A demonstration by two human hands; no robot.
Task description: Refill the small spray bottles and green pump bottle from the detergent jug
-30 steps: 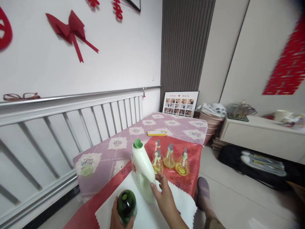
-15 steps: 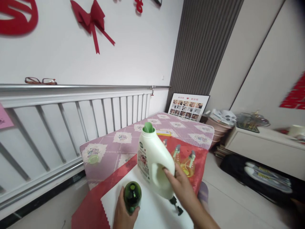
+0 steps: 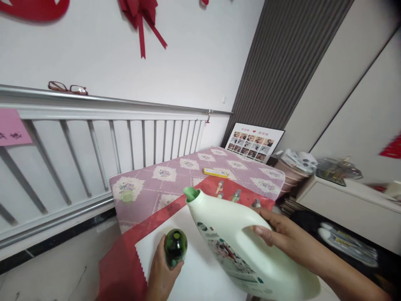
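Observation:
My left hand [image 3: 161, 274] is wrapped round a small dark green bottle [image 3: 175, 246] that stands on a white cloth [image 3: 194, 271] at the table's near edge. My right hand [image 3: 282, 238] grips a large white detergent jug [image 3: 241, 246], lifted and tilted so its green spout [image 3: 191, 193] points up and left, above and to the right of the green bottle. The jug hides most of the small spray bottles [image 3: 235, 195] with yellow liquid behind it; only their tops show.
A red cloth [image 3: 125, 267] lies over the purple patterned tablecloth [image 3: 175, 171]. A yellow box [image 3: 215, 172] and a green cap [image 3: 127, 196] lie on the table. White railing [image 3: 94, 142] with glasses [image 3: 67, 88] on top stands left. A photo frame [image 3: 253, 142], basket and low cabinet [image 3: 347, 200] stand right.
My right hand has lifted the white jug off the cloth and tipped it toward the left, spout lower and nearer the green bottle. The view has shifted right. My left hand stays on the green bottle.

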